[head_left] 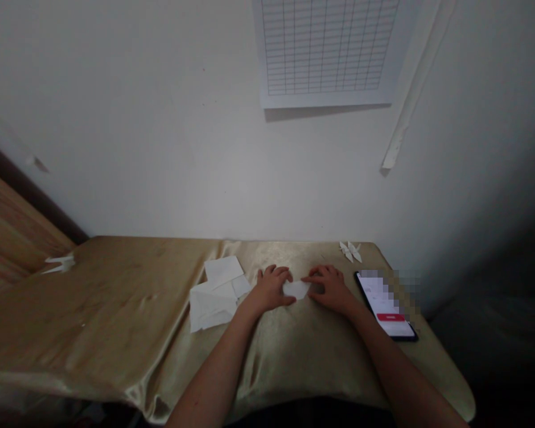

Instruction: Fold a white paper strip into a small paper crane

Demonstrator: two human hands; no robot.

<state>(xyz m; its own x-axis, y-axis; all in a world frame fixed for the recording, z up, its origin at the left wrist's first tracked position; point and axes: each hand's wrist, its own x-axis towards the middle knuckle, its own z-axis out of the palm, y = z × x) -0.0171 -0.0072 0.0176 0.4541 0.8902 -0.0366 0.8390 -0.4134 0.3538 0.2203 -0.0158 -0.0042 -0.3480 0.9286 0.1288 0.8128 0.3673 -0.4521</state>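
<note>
A small white piece of paper (296,289), longer than it is wide, lies on the gold cloth between my hands. My left hand (273,289) has its thumb and fingers curved around the paper's left end. At the other end, my right hand (330,288) holds it with the thumb near the lower edge and the index finger at the upper edge. Parts of the paper are hidden under my fingers, so its folds cannot be made out. Left of my left hand rests a loose pile of white paper sheets (211,303).
Small folded paper cranes (350,251) sit by the table's back right corner. A lit smartphone (386,306) lies right of my right hand. White paper scraps (60,264) lie far left. The gold tablecloth (116,309) is creased. Behind it, a printed grid sheet (325,47) hangs on the wall.
</note>
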